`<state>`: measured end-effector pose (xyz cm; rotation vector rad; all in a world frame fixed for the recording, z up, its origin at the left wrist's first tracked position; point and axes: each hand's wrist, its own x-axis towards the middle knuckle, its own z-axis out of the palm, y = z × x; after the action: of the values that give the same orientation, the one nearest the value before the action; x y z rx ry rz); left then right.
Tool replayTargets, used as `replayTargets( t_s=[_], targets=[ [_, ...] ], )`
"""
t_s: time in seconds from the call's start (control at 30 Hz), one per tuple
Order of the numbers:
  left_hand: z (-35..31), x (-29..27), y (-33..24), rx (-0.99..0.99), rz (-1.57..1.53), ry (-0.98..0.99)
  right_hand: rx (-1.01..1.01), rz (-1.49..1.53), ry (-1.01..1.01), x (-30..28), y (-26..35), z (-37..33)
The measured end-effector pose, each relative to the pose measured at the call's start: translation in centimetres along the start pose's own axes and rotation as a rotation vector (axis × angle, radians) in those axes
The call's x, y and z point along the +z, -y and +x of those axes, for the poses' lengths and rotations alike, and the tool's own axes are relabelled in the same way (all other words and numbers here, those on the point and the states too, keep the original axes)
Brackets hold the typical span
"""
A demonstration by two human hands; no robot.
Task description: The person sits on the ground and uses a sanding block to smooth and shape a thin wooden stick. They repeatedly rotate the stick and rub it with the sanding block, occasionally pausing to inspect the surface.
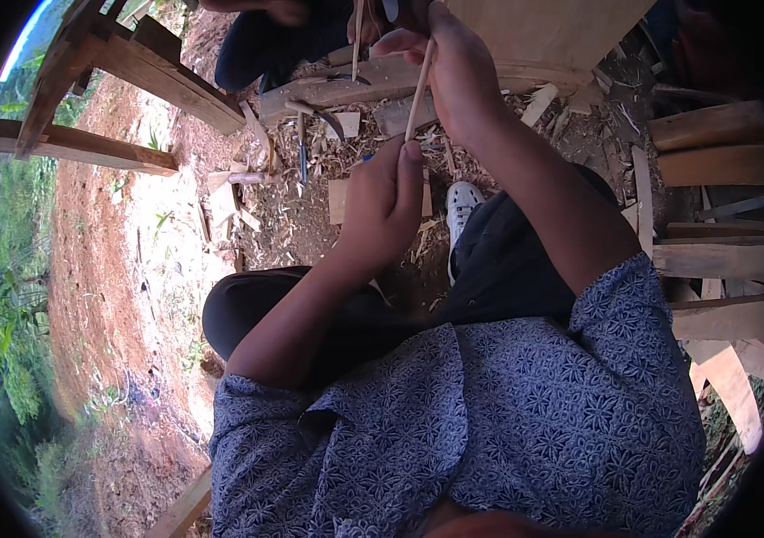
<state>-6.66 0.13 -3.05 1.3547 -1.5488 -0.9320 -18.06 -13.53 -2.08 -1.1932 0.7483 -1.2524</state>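
My left hand (384, 193) is closed round the lower end of a thin, pale wooden stick (419, 94), its thumb pressed along the wood. The stick slants up to my right hand (461, 76), where its upper end meets the palm side. My right hand's fingers curl near the top edge of the picture beside a dark object and a small shiny, blade-like piece (391, 9). What exactly those fingers grip is cut off and unclear. Both hands are raised in front of me, above the ground between my legs.
Opposite me a person's hand (353, 27) holds another thin stick (358, 45). A curved-blade tool (323, 118) and a blue-handled tool (302, 152) lie among wood shavings. A large pale board (570, 31) stands ahead; stacked planks (713, 166) are at right, timber beams (167, 85) at left.
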Motion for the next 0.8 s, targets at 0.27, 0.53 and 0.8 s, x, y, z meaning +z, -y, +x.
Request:
replayTargets(
  t_s=[0.27, 0.53, 0.8],
  targets=[
    [0.0, -0.1, -0.5, 0.081, -0.003, -0.032, 0.099, 0.002, 0.047, 1.1, -0.3, -1.8],
    [0.8, -0.2, -0.1, 0.113, 0.069, -0.062, 0.096, 0.037, 0.024, 1.9, 1.0, -1.8],
    [1.2, -0.2, -0.5, 0.045, -0.069, -0.086, 0.053, 0.066, 0.041, 2.8, 0.6, -3.1]
  ],
)
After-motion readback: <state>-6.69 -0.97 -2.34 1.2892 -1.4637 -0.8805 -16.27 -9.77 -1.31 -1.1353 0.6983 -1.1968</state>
